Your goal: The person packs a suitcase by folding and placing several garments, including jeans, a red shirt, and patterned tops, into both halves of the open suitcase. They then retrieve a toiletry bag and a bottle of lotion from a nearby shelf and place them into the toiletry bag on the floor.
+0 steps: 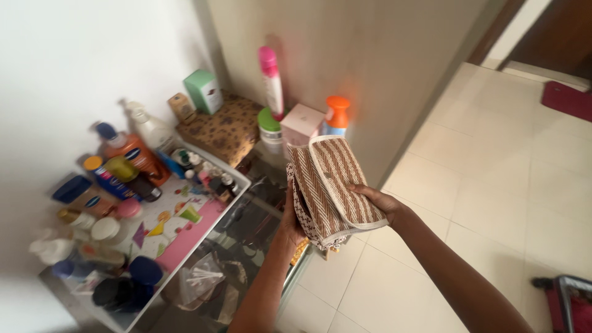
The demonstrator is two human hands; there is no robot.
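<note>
Our two forearms rise from the bottom edge, and between them we hold a brown and cream woven pouch (pixel 333 188) up in front of us, above the near edge of the glass worktop (pixel 259 216). Our left hand (pixel 290 222) sits behind the pouch's left side, its fingers hidden behind the fabric, so we cannot tell how far they curl, though the palm presses against it. Our right hand (pixel 377 200) grips the pouch's lower right edge, fingers (pixel 361 189) closed over the front and the rest tucked beneath.

Just beyond the fingers, past the top of the pouch, stand a pink box (pixel 302 125), an orange-capped spray bottle (pixel 337 116), a green-lidded jar (pixel 269 126) and a tall pink-topped can (pixel 271 80), all close to the wall. Farther left of the fingers lies a brown spotted cushion (pixel 225 129) with a green box (pixel 203 90) behind it. Well to the left a white tray (pixel 185 234) with a pink patterned base holds crowded bottles, among them an orange lotion bottle (pixel 139 157) and a white pump bottle (pixel 151 128). Below our left wrist a clear bag of cotton swabs (pixel 200 280) rests on the worktop. To the right of the fingers stretches pale tiled floor (pixel 512 185).
</note>
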